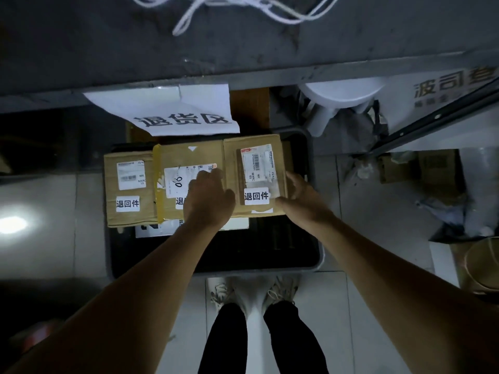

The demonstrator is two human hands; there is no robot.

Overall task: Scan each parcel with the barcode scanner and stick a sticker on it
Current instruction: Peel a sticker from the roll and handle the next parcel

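1. Legs and pale shoes [256, 292] stood nearest the camera, toes at the near rim of a dark bin [313, 255] on the floor.
2. Left box [129, 187] lay in the bin, labelled and already bearing a white sticker [127, 203].
3. Middle box [189, 157] touched it; the left hand [208, 195] rested flat on its label, grip spread, pinching nothing.
4. Right box [255, 147] also carried a sticker [256, 196]; the right hand [299, 193] held its right edge, fingers curled round the side.
5. Step, I judged: stickered parcels being packed side by side in the bin under a paper sign [183, 114].
6. No scanner showed; the next move would call for fetching another parcel.
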